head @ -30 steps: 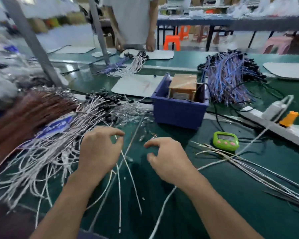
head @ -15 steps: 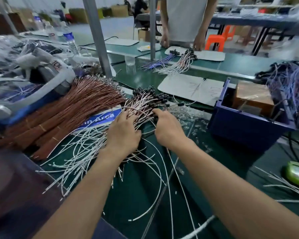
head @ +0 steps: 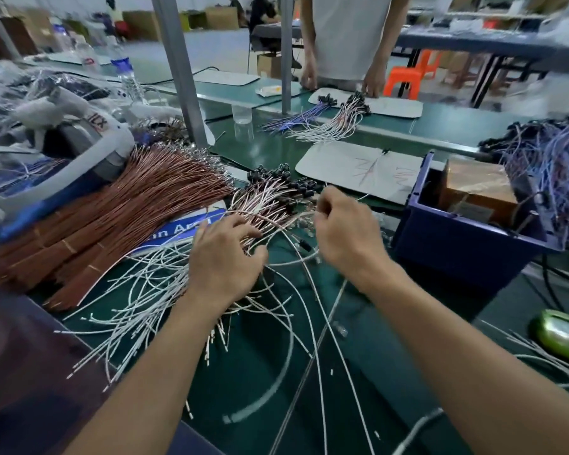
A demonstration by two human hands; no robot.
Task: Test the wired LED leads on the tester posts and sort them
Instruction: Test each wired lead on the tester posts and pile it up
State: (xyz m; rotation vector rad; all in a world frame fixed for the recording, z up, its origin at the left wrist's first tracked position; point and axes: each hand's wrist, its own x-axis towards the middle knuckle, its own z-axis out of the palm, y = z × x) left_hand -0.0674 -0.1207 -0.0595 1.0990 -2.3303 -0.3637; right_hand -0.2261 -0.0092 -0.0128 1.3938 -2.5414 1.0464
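Presses the left hand (head: 224,257), fingers spread, on the leads (head: 266,198) and pinches one of them in the curled right hand (head: 345,234), near the bin (head: 457,244).

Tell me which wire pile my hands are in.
The white-wired pile with black caps: left hand rests on it, right hand pinches at its cap end. Copper-brown bundle and blue pile lie untouched.

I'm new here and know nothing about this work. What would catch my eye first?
The thick fan of copper-brown wires at the left stands out first, next to a tangle of white leads with black heads in the middle. The left hand rests spread on that tangle while the right hand pinches one lead beside it. A dark blue bin holding a brown box sits at the right.
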